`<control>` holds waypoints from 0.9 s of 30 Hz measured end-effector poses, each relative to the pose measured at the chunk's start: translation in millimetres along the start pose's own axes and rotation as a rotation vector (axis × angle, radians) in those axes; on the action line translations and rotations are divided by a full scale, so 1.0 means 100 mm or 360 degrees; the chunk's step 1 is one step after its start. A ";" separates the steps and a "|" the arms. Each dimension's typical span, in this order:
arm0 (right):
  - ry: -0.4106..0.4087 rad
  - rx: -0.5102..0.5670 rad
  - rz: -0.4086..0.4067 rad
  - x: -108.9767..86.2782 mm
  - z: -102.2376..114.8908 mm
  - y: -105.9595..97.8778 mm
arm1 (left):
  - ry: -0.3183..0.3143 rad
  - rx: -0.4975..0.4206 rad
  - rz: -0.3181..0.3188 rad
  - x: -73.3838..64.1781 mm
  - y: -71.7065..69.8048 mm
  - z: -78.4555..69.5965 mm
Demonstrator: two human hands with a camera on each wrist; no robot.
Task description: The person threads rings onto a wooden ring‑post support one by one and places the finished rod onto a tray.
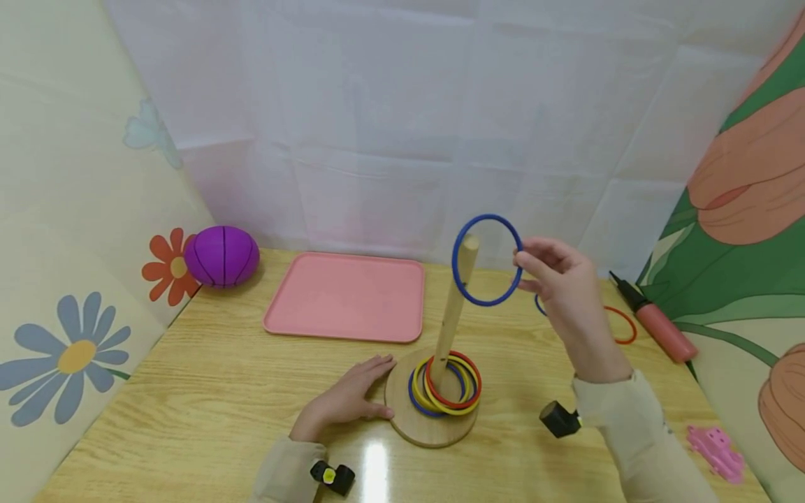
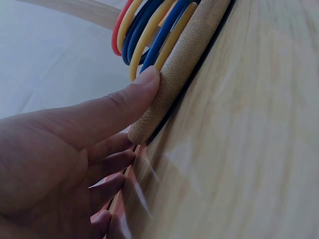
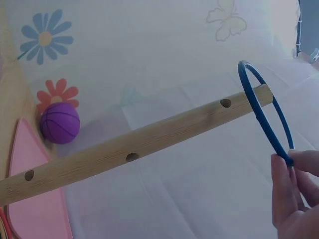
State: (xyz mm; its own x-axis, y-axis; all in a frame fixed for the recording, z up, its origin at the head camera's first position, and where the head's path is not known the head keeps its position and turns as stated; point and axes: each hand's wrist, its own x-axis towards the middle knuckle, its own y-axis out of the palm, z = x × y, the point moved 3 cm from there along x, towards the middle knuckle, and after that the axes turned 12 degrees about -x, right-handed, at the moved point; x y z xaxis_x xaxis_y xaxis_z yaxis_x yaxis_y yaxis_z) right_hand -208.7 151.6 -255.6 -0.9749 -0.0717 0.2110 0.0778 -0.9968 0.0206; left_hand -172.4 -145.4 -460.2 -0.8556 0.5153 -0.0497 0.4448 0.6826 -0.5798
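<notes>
My right hand (image 1: 562,286) pinches a blue ring (image 1: 490,303) by its right side, between thumb and fingertips. The ring is tilted up at the top of a wooden post (image 1: 450,314). Through its loop the post's tip shows in the head and right wrist views; whether the ring encircles it I cannot tell. Around the post's foot, several red, yellow and blue rings (image 1: 474,381) lie stacked on a round wooden base (image 1: 434,436). My left hand (image 1: 346,397) touches the base's left edge, its thumb (image 2: 134,97) against the rim and its fingers extended.
Behind the base lies a pink tray (image 1: 346,297), with a purple ball (image 1: 223,256) to its left. At the right are a red ring (image 1: 631,328), another blue ring (image 1: 538,304) partly hidden by my hand, a red-and-black pump (image 1: 663,328) and a pink toy (image 1: 717,450).
</notes>
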 end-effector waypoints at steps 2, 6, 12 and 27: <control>0.0014 -0.0015 -0.0001 0.00 -0.01 0.02 | -0.0005 -0.0002 0.0000 0.00 0.00 0.00; 0.0065 -0.0037 0.0006 0.00 -0.08 0.05 | -0.0011 -0.0001 -0.0001 0.01 0.01 0.01; 0.0160 -0.0119 0.0006 -0.01 -0.25 0.06 | -0.0018 0.0007 0.0003 0.01 0.01 0.02; 0.0494 -0.0353 0.0059 -0.13 -1.01 0.06 | -0.0033 -0.0007 -0.0003 0.01 0.00 0.01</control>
State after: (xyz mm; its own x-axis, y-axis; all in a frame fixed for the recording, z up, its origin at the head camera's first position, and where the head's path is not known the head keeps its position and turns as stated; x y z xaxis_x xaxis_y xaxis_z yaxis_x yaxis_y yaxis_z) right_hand -216.6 143.0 -357.2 -0.9917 -0.0818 -0.0994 0.1005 -0.9746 -0.2004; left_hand -173.2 -145.4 -461.5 -0.8617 0.5031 -0.0657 0.4445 0.6860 -0.5761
